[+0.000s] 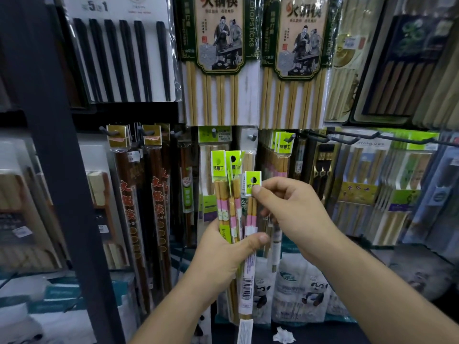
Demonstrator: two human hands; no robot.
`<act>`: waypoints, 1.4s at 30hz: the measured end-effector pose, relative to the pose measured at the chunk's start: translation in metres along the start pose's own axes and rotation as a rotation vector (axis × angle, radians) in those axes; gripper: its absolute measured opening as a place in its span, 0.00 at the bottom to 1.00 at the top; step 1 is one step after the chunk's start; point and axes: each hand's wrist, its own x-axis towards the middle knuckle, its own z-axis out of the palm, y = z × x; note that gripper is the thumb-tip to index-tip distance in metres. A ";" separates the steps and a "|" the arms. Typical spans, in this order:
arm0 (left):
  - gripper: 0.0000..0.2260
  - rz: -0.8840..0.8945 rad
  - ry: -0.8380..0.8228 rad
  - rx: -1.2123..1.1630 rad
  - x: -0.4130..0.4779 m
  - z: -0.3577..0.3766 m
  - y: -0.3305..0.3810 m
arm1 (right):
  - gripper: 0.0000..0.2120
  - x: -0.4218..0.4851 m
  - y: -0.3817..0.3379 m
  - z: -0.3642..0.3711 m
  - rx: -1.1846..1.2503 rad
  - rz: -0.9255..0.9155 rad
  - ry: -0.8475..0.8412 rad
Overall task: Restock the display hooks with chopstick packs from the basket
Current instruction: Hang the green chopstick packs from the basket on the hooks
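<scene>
My left hand [231, 254] grips a bundle of slim chopstick packs [227, 194] upright, each with a lime-green header card and pink-banded sticks. My right hand [288, 207] pinches the green header [252, 182] of the rightmost pack in that bundle, thumb on its front. Behind the bundle, a display hook [252, 137] holds a clear pack. To its right, another hook [289, 138] carries matching green-header packs [282, 145]. The basket is not in view.
Large bamboo chopstick packs [218, 45] hang on the row above. Dark red packs [156, 194] hang at left beside a black shelf upright [62, 170]. Long bare hook arms [360, 139] jut out at right. Panda-print bags [298, 289] sit below.
</scene>
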 end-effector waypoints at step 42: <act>0.24 -0.126 0.012 -0.251 -0.004 -0.002 0.002 | 0.06 0.007 -0.010 0.003 -0.022 -0.212 0.051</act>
